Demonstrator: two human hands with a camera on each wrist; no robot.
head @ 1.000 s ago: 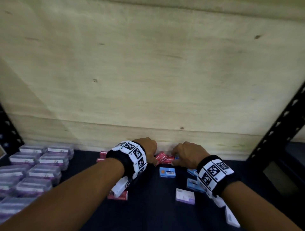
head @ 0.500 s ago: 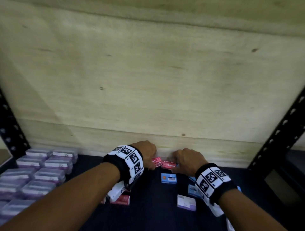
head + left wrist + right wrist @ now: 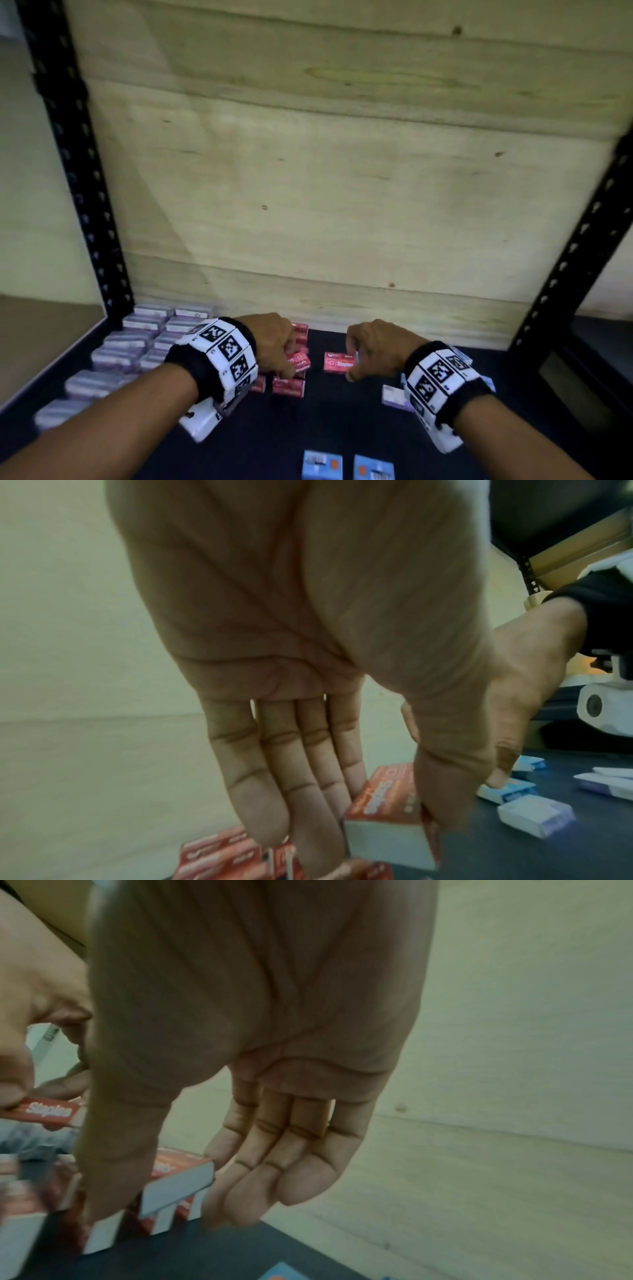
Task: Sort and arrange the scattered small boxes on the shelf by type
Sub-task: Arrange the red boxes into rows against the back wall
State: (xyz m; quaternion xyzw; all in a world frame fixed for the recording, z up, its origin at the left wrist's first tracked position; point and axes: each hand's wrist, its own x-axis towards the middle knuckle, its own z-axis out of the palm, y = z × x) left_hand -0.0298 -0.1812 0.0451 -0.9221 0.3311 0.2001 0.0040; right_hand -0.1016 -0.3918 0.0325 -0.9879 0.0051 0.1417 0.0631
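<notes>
My left hand (image 3: 289, 359) pinches a red staples box (image 3: 383, 802) between thumb and fingers, just above a cluster of red boxes (image 3: 288, 386) lying on the dark shelf (image 3: 342, 428). My right hand (image 3: 352, 364) pinches a second red staples box (image 3: 338, 362) by its right end, a little to the right of the first. In the right wrist view this second box (image 3: 178, 1175) hangs over more red boxes (image 3: 103, 1231). Another red box (image 3: 300, 334) lies near the back wall.
Rows of purple boxes (image 3: 137, 342) fill the shelf's left side. Two blue boxes (image 3: 322, 464) lie at the front, and a purple-white box (image 3: 394, 397) lies under my right wrist. Black uprights (image 3: 85, 205) and a wooden back panel (image 3: 342, 205) enclose the shelf.
Both hands were together on the red boxes by the back wall. Now each has lifted a red box and they have drawn apart, towards the front.
</notes>
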